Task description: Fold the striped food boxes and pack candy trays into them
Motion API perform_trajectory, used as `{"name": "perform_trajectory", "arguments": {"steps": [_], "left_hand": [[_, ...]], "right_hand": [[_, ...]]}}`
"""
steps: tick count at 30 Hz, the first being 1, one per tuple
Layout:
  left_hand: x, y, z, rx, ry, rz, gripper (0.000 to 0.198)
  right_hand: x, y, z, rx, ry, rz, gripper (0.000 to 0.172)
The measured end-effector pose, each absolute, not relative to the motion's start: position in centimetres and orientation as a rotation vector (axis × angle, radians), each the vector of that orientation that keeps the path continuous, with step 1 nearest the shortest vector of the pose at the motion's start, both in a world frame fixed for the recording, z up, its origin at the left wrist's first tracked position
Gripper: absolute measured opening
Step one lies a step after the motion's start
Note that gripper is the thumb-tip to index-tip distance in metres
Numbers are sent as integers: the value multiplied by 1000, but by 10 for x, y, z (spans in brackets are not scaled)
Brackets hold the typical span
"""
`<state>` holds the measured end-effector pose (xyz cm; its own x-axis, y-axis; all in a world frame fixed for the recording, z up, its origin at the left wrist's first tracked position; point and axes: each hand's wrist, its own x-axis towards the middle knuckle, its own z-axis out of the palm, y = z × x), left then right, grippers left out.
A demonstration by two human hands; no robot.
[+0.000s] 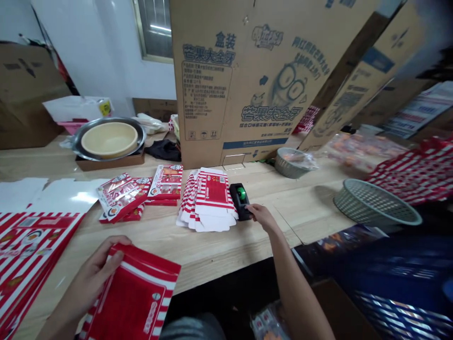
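Low at left of the frame, above the wooden desk's (212, 255) near edge, the left hand (90, 278) clenches a flattened red-striped carton (132, 295); mid-frame, the right hand (260, 216) touches a black tape dispenser (239, 200) (its grip unclear).

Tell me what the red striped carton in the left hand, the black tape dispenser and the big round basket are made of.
The red striped carton looks like thin printed paperboard with a slight gloss, judging by its crisp folds. The tape dispenser seems to be smooth moulded black plastic, with a green hub, probably plastic too. The grey-green basket looks like moulded plastic, given its even lattice of holes.
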<state>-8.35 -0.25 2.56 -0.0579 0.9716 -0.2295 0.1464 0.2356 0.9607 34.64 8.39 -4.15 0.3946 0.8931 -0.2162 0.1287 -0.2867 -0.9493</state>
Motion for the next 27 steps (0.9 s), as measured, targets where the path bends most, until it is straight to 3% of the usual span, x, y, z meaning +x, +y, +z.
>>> {"name": "perform_trajectory", "arguments": {"steps": [10, 16, 20, 24, 27], "left_hand": [[-68, 10, 5, 1238, 1339, 842, 40], [-56, 14, 14, 1363, 1218, 647, 39], [-51, 15, 23, 1499, 1161, 572, 33], [-40, 19, 30, 1697, 1060, 501, 25], [-32, 22, 31, 1759, 962, 453, 23]], "right_hand": [[322, 61, -104, -1470, -665, 907, 17], [321, 63, -110, -1529, -638, 786, 25], [300, 40, -89, -1511, -720, 758, 30], [247, 4, -36, -1372, -1010, 966, 35], [209, -14, 13, -1108, -1415, 1385, 60]]}}
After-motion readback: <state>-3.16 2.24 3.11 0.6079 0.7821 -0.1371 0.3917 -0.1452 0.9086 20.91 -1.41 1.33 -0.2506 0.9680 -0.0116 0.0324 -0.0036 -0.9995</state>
